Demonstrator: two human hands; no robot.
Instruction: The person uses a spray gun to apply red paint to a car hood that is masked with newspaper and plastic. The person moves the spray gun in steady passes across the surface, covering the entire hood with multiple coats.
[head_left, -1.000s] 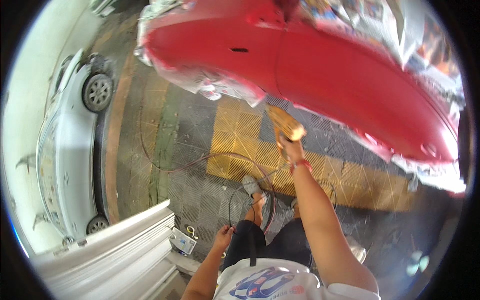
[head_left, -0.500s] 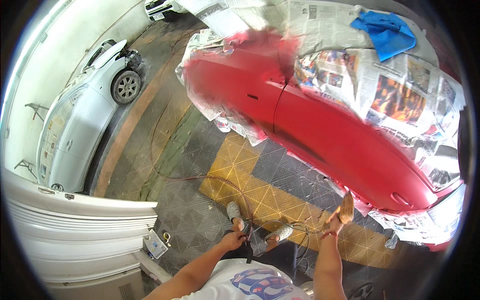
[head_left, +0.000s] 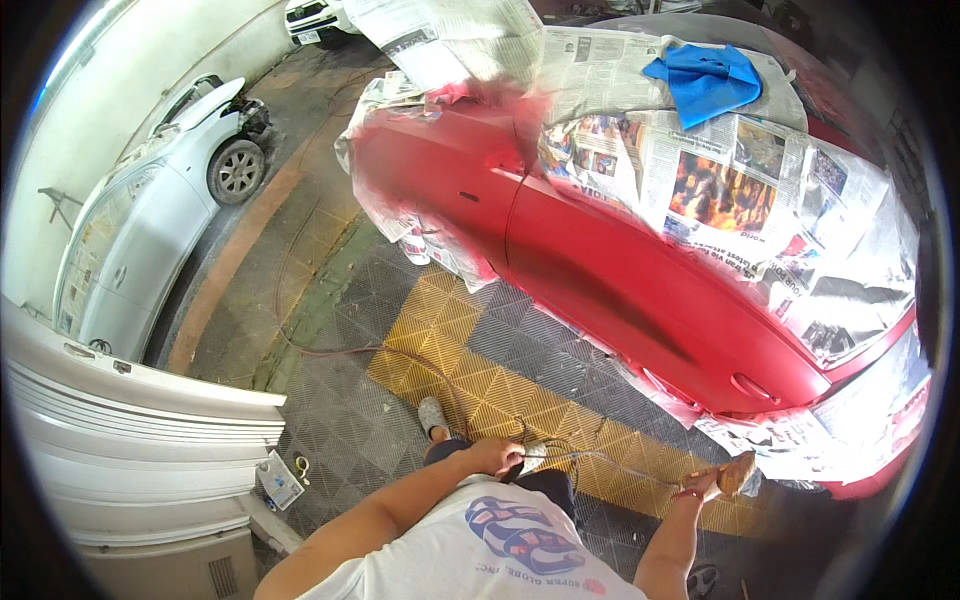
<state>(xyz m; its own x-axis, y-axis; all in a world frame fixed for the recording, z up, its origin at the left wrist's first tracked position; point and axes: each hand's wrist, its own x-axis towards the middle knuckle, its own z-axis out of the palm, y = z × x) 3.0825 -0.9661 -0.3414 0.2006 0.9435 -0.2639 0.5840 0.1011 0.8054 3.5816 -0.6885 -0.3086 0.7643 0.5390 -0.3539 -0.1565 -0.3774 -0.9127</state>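
The red car [head_left: 610, 270] stretches across the right, its fender and door bare, with newspaper sheets [head_left: 700, 190] masking the glass and edges. At the lower right, my right hand [head_left: 703, 484] is closed round a tan-coloured spray gun [head_left: 738, 473], near the rear end of the red door. The gun's handle is mostly hidden by my fingers. A thin air hose [head_left: 610, 458] runs from it toward my left hand [head_left: 495, 457], which is closed round the hose in front of my waist.
Left of me, a folding white door panel [head_left: 150, 440] stands near a pale silver car [head_left: 150, 270]. A reddish hose [head_left: 330, 352] trails over the grey and yellow floor tiles [head_left: 430, 330]. On the masked car lies a blue cloth [head_left: 708, 82].
My right hand has carried the spray gun to the right and slightly nearer along the car. My left hand has shifted a little right and up. The view has turned, so the cars appear farther left.
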